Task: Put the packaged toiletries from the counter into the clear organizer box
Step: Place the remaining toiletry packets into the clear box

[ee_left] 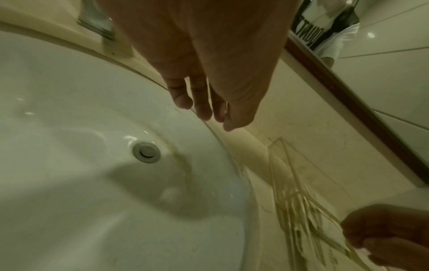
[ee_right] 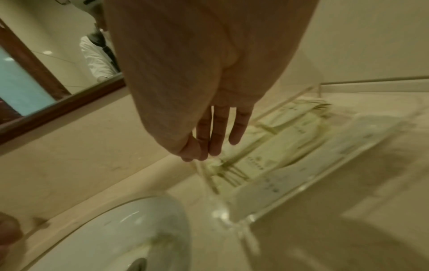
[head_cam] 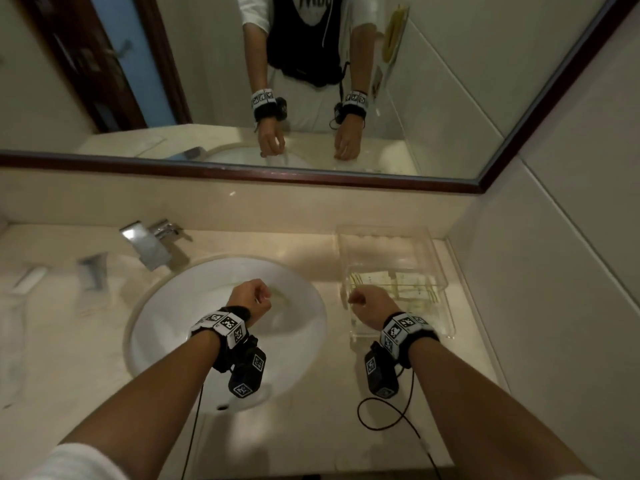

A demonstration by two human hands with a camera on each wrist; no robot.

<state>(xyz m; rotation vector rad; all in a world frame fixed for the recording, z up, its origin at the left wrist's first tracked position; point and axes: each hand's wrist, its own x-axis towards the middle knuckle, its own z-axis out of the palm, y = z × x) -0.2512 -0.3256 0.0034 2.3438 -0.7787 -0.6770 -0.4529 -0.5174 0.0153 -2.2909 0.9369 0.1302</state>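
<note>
**Both hands empty over the sink and organizer box**

While the person stands at the mirror (head_cam: 346, 81), both hands hang above the desk (head_cam: 311, 427) with nothing in them. The left hand (head_cam: 250, 298) hovers over the white sink basin (head_cam: 166, 323), its fingers (ee_left: 202, 102) loosely extended and pointing down, holding nothing. The right hand (head_cam: 371, 303) hangs at the near left corner of the clear organizer box (head_cam: 440, 268), fingers (ee_right: 217, 132) relaxed and close together, also empty; I cannot tell whether they touch the box's rim.

The box sits on the desk to the right of the sink, close to the side wall. Inside it lie several flat packaged toiletries (head_cam: 394, 285), pale wrappers with green edging, stacked across the bottom, just beyond and below the right hand's fingertips. On the far left of the desk, well apart from both hands, lie a small white packet (head_cam: 29, 278) and a greyish sachet (head_cam: 91, 270), both blurred. The chrome faucet (head_cam: 149, 242) stands behind the basin.
</note>
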